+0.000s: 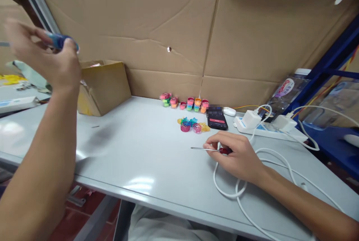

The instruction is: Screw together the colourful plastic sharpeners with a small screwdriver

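Observation:
Raised at the upper left, my left hand (56, 57) pinches a small translucent blue piece (60, 41) between thumb and fingers; motion blurs it, so its exact kind does not show. Low over the right part of the table, my right hand (235, 155) is closed around a screwdriver (206, 149), whose thin metal shaft points left and whose dark red handle is mostly inside the fingers. Beyond that hand lies a loose group of pink, blue and yellow translucent plastic pieces (193, 125). Several stacks of similar coloured pieces (193, 104) stand along the cardboard wall.
An open cardboard box (105, 87) stands back left, near my left forearm. Right of the plastic pieces are a black phone (217, 119) and a power strip (297, 135) with white chargers. A white cable (238, 196) loops beneath my right wrist. A plastic bottle (288, 87) leans at the right.

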